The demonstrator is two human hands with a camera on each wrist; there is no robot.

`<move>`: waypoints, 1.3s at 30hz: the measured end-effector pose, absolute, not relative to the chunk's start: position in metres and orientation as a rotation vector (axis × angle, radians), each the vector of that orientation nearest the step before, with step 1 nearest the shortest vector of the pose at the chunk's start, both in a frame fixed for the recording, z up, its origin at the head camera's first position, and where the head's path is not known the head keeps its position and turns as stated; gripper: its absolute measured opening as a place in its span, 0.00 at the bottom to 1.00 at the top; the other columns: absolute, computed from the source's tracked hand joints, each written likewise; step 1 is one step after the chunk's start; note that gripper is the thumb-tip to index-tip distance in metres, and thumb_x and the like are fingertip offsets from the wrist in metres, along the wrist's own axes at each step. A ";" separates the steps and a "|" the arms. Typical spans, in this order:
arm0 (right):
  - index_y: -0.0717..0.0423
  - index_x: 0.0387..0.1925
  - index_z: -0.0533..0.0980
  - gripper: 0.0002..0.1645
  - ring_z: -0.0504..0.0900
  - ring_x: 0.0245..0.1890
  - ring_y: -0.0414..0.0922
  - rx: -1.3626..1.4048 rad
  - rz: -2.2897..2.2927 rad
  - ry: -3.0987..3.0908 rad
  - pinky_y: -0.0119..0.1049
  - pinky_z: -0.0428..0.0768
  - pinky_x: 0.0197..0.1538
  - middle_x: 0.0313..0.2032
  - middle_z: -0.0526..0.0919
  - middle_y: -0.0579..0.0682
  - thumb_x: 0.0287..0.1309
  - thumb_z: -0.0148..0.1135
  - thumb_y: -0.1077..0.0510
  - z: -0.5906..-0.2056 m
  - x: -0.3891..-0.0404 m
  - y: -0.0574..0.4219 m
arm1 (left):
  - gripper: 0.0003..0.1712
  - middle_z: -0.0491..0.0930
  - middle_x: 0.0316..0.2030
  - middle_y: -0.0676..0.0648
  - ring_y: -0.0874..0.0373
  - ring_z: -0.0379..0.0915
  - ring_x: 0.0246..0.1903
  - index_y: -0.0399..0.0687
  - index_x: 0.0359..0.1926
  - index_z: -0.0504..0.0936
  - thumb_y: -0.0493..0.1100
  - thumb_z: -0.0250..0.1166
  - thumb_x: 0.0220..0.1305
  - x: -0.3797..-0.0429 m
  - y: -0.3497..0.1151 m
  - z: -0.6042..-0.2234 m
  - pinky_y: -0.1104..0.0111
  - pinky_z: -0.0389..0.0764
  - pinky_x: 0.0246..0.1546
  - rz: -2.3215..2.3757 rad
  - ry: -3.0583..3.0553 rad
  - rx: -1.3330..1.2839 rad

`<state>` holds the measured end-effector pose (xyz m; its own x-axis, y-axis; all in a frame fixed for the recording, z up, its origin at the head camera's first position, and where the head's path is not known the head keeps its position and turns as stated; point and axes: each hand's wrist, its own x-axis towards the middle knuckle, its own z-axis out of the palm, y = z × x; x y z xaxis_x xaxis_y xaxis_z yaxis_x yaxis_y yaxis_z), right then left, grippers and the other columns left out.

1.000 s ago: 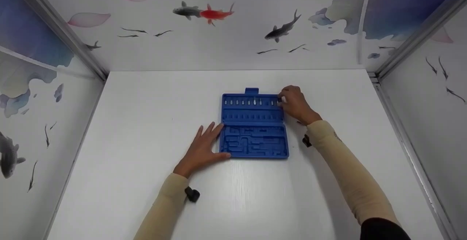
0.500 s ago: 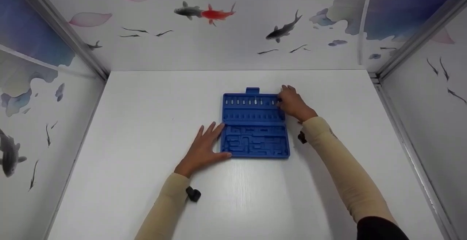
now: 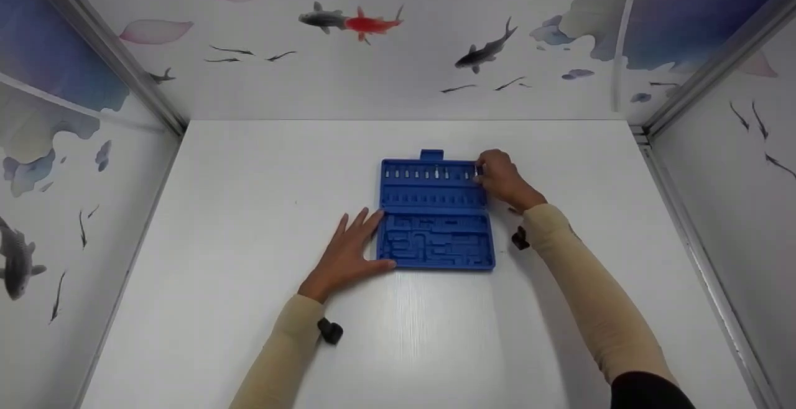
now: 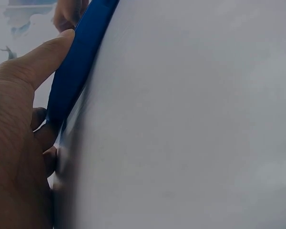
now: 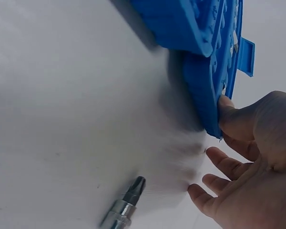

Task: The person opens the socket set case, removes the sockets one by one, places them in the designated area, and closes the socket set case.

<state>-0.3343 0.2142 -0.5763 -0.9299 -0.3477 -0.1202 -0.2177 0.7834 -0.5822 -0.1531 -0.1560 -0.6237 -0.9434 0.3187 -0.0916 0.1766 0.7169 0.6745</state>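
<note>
An open blue tool case (image 3: 435,241) lies on the white table, with several small silver bits (image 3: 407,174) upright in a row along its far half. My left hand (image 3: 344,257) rests at the case's left side, fingers spread, the thumb on the near edge; in the left wrist view the thumb touches the blue wall (image 4: 78,71). At the far right corner, my right hand (image 3: 505,179) pinches a small silver bit (image 3: 477,171) at the end of the row. Its fingers partly hide it. In the right wrist view, the thumb (image 5: 236,119) lies over the case's rim.
A silver bit with a dark tip (image 5: 126,205) shows low in the right wrist view, near the right hand. The white table (image 3: 249,210) is bounded by a back wall (image 3: 385,79) and side walls printed with fish.
My right hand has shifted slightly at the case's far right corner, and a silver bit now shows beside its fingertips. The left hand stays at the case's left side.
</note>
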 end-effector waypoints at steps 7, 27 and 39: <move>0.73 0.54 0.74 0.16 0.67 0.72 0.68 -0.462 -1.090 2.738 0.65 0.61 0.79 0.65 0.73 0.73 0.71 0.68 0.69 -0.579 -0.329 0.220 | 0.68 0.43 0.89 0.48 0.42 0.28 0.88 0.67 0.91 0.49 0.82 0.70 0.60 -0.152 -0.155 -0.622 0.47 0.35 0.87 1.027 2.716 0.385; 0.67 0.50 0.87 0.10 0.81 0.64 0.58 -0.442 -1.535 2.741 0.58 0.73 0.74 0.57 0.88 0.64 0.74 0.71 0.63 -0.579 -0.319 0.241 | 0.69 0.45 0.89 0.47 0.45 0.30 0.89 0.65 0.91 0.49 0.81 0.71 0.60 -0.153 -0.156 -0.624 0.50 0.33 0.87 1.033 2.721 0.422; 0.65 0.54 0.87 0.15 0.85 0.55 0.51 -0.367 -1.426 2.725 0.34 0.82 0.59 0.52 0.90 0.58 0.73 0.73 0.58 -0.579 -0.285 0.287 | 0.68 0.47 0.89 0.45 0.49 0.37 0.88 0.61 0.91 0.49 0.79 0.71 0.62 -0.156 -0.158 -0.628 0.53 0.30 0.87 1.031 2.749 0.499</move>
